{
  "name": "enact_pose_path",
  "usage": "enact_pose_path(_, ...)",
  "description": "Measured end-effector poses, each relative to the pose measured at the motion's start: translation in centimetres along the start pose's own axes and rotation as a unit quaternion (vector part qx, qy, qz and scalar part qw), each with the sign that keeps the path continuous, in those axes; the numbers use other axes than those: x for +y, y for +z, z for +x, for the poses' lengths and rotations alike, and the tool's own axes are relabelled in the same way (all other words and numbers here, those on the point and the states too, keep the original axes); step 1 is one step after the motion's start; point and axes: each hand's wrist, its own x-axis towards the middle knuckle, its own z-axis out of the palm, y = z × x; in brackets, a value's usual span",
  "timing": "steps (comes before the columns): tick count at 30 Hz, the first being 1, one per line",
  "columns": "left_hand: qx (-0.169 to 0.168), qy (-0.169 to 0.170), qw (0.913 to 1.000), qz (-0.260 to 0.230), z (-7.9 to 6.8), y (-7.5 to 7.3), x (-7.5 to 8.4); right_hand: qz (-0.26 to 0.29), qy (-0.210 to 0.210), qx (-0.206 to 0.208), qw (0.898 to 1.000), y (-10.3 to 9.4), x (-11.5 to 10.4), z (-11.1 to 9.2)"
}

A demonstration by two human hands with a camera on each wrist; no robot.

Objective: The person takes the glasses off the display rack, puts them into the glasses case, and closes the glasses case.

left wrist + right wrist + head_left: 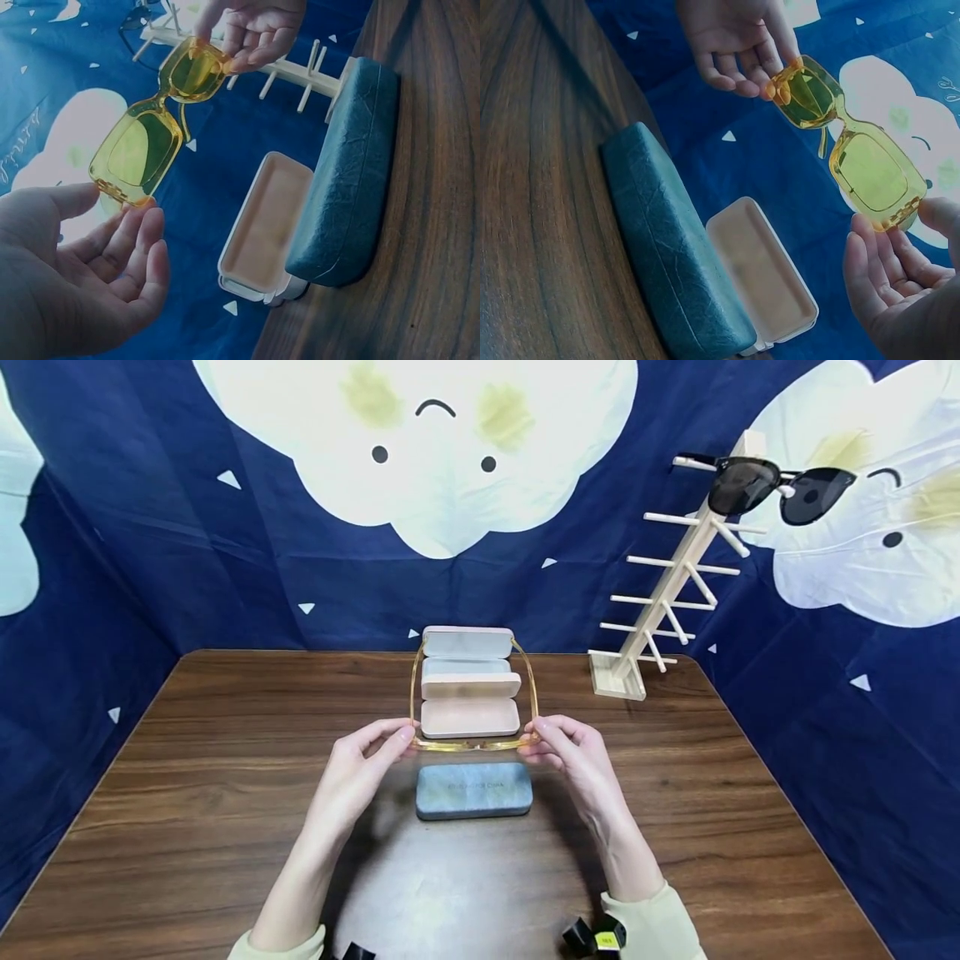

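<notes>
A pair of yellow sunglasses (450, 746) is held up level by both hands, its temples unfolded and pointing away toward the back. My left hand (367, 760) pinches the left corner of the frame between thumb and fingers. At the opposite corner, the thumb and fingers of my right hand (573, 760) pinch the frame the same way. Both wrist views show the tinted lenses (139, 150) side on. Below the sunglasses lies a closed blue glasses case (474, 790) with faint lettering on its lid. An open pale pink case (469, 718) stands behind it, overlapped by the temples in the head view.
A wooden peg rack (660, 597) stands at the table's back right, with dark sunglasses (780, 489) across its top pegs. Beyond the brown wooden table (247, 718) hangs a blue cloth (247, 568) with white clouds, enclosing the back and sides.
</notes>
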Motion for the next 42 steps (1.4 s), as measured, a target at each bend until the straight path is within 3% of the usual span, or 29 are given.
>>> enact_pose_path(14, 0.025, 0.021, 0.9994, -0.008, 0.1, 0.8, -0.3, -0.009, -0.009, -0.014, 1.0, 0.1, -0.8, 0.2)
enact_pose_path(29, 0.043, 0.03, 0.997, 0.056, 0.0, 1.1, 0.3, 0.0, -0.004, -0.002, 1.0, 0.0, -0.8, 0.3)
enact_pose_path(42, 0.005, 0.05, 0.9936, 0.101, -0.1, 1.2, 0.1, 0.015, -0.012, 0.004, 1.0, -0.2, -0.3, 0.1)
